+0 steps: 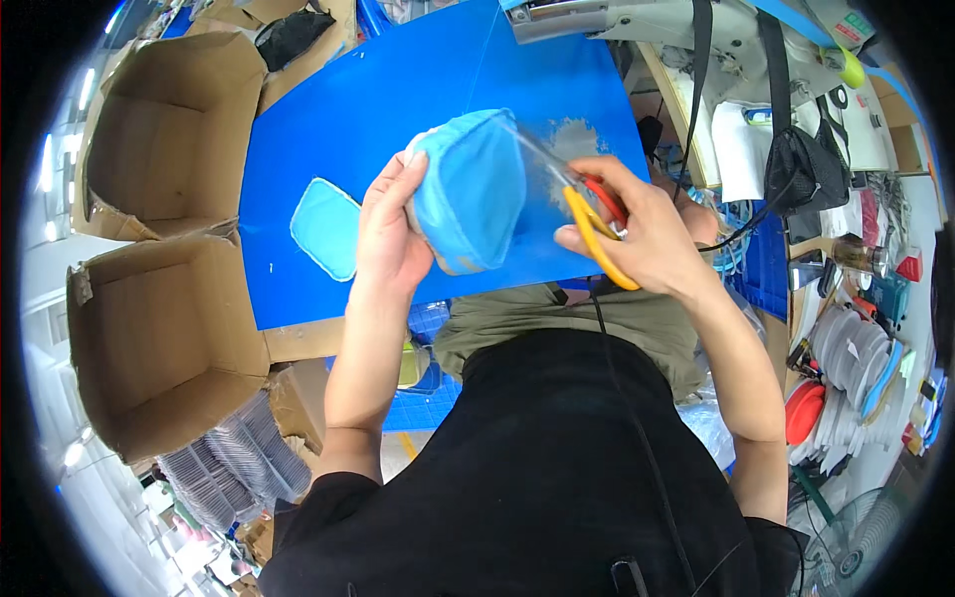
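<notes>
Holding a light-blue cloth pouch (468,194) at 12 o'clock, my left hand (391,234) is clamped on its left side. My thumb lies along the side by the seam, and I can't see all of the fingers behind it. The pouch is tilted, up over the blue table (338,129), with its wide side facing up and a bit toward me.

My right hand (652,234), at 2 o'clock from my middle, is wrapped around a pair of scissors (587,225) with yellow and red handles. The blades point to 10 o'clock, at the top right corner of the pouch. They are blurry, so I can't tell if the blades are apart or together, or if they touch the cloth.

A flat light-blue cloth piece (326,229) with round corners lies on the table at 10 o'clock, just beside my left hand. Two brown open boxes stand past it: the far box (169,149) at 10 o'clock and the near box (159,333) at 9 o'clock. A black bag (801,177) hangs at 2 o'clock, and a pale machine (587,22) is at 1 o'clock.
</notes>
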A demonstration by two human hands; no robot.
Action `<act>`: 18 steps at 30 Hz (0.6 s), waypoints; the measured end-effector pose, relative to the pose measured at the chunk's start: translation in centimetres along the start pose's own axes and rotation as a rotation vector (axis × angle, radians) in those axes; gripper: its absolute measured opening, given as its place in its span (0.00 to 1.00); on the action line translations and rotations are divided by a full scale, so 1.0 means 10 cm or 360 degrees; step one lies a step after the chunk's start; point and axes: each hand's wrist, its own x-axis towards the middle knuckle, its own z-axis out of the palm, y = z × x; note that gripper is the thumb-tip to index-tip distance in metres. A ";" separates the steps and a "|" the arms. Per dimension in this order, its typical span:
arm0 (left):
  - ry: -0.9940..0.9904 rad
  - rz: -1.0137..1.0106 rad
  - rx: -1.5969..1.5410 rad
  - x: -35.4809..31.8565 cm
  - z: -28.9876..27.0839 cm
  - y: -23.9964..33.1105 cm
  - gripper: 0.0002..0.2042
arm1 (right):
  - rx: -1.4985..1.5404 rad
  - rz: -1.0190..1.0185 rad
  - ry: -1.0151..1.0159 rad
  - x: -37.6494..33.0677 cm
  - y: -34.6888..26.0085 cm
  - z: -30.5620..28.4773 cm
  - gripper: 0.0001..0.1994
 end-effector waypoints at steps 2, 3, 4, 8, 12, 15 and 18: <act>-0.0007 0.0137 0.0143 -0.01 0.00 -0.02 0.11 | 0.0016 -0.0003 -0.0035 0.11 -0.08 0.07 0.34; -0.0007 0.0208 0.0208 -0.02 0.01 -0.05 0.10 | 0.0018 -0.0006 -0.0057 0.17 -0.10 0.09 0.34; 0.0023 0.0270 0.0289 -0.04 0.03 -0.06 0.06 | 0.0020 -0.0008 -0.0081 0.21 -0.12 0.10 0.33; -0.0009 0.0398 0.1170 -0.15 -0.04 -0.17 0.08 | -0.0059 0.0279 -0.0169 0.25 -0.03 0.16 0.27; -0.0118 0.0375 0.1970 -0.12 -0.04 -0.16 0.14 | -0.0479 0.0234 0.0150 0.11 0.57 0.17 0.29; 0.0001 0.0916 0.2497 0.30 -0.35 -0.30 0.19 | -0.0674 0.0324 0.0151 0.08 1.04 0.19 0.28; 0.0127 0.1478 0.2717 0.84 -0.39 -0.45 0.21 | -0.0822 0.0120 0.0105 0.14 1.06 0.20 0.27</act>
